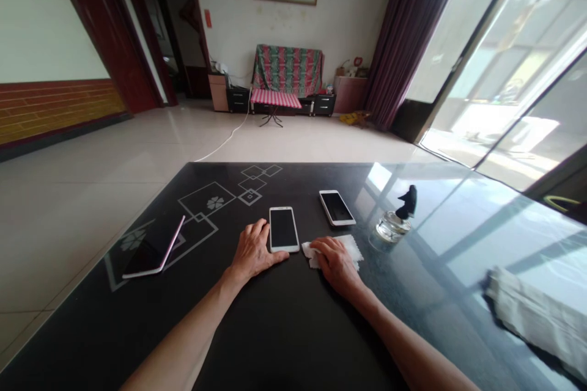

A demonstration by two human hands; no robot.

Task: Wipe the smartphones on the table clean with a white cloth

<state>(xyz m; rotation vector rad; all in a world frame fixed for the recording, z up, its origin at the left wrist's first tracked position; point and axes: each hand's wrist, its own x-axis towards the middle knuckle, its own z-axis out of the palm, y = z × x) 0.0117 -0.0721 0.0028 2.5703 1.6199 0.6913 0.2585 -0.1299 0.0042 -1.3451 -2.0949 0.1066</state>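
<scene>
A white smartphone [284, 230] lies screen-up on the dark table in the head view. My left hand [254, 249] holds it at the side, with fingers along its left edge and the thumb at its lower edge. Under my right hand [334, 259] is a crumpled white tissue [352, 248], pressed to the table just right of the phone; the fingers are bent over it and the palm is hidden. Behind that hand rests a second white smartphone [337, 208], its dark screen facing up.
Farther left, a pink-edged tablet [158, 248] lies on the glossy black table [293, 336]. On the right are a clear glass bottle [393, 226] with a black top and a folded pale cloth [541, 317]. Beyond the table's far edge stands a small checked folding table [276, 99].
</scene>
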